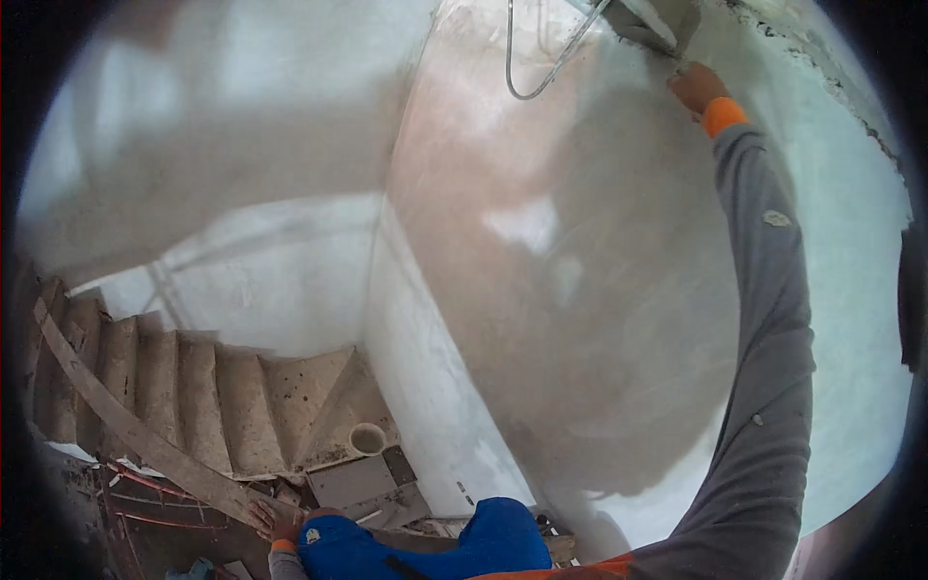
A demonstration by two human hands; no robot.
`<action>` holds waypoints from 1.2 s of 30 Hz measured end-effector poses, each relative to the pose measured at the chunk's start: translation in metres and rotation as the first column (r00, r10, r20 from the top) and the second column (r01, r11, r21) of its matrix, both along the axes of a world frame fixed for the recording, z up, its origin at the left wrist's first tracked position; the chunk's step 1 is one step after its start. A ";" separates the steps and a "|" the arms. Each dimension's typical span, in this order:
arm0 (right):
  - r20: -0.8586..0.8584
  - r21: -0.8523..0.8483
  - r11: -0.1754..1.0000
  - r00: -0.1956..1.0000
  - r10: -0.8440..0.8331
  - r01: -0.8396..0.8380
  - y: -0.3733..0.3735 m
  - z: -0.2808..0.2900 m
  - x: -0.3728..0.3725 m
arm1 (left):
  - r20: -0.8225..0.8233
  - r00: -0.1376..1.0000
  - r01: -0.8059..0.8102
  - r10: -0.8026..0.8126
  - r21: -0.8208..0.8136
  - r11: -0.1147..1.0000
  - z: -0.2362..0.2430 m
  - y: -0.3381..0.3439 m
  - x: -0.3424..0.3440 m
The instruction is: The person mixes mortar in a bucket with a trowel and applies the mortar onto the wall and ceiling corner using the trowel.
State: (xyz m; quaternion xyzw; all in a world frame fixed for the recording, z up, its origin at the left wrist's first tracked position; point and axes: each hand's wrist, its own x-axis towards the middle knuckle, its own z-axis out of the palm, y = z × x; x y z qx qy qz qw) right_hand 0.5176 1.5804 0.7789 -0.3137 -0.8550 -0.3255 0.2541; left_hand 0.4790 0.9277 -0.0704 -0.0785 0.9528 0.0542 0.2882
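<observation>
My right arm reaches far up along the curved plastered wall point(619, 290). At the top of that wall, my right hand point(698, 89) is closed, its fingers against the edge of a darker grey patch point(688, 29). Whatever it holds is too small and too far off to make out. Low down beside my blue-trousered leg, my left hand point(282, 523) lies on the end of a long wooden plank point(145, 435), fingers stretched over the board.
Bare concrete stairs point(208, 396) wind down at the left, with a pale bucket point(368, 439) on a lower tread. Grey boards point(353, 488) lie near my knees. A bent grey conduit point(527, 97) hangs at the top. Reddish bars point(155, 488) show below the plank.
</observation>
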 end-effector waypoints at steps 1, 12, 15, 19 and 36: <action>-0.010 -0.005 0.997 0.997 0.082 -0.082 -0.004 0.000 0.014 | -0.005 0.999 0.034 -0.034 -0.007 0.999 0.006 0.006 -0.002; -0.038 0.098 0.990 0.994 0.102 -0.097 -0.025 -0.050 0.035 | 0.105 0.994 0.000 0.003 -0.032 0.999 -0.065 -0.016 -0.011; -0.088 0.074 0.997 0.996 0.020 -0.013 -0.026 -0.042 0.000 | -0.044 0.999 0.000 -0.004 -0.080 0.997 -0.102 -0.037 -0.002; -0.060 0.184 0.983 0.998 -0.008 0.019 -0.008 -0.004 0.032 | -0.004 0.999 0.048 -0.048 0.025 0.999 -0.021 0.002 -0.017; -0.050 0.101 0.989 0.994 -0.099 0.104 -0.038 -0.017 0.026 | 0.045 0.999 -0.014 0.012 0.048 0.999 0.057 0.014 0.001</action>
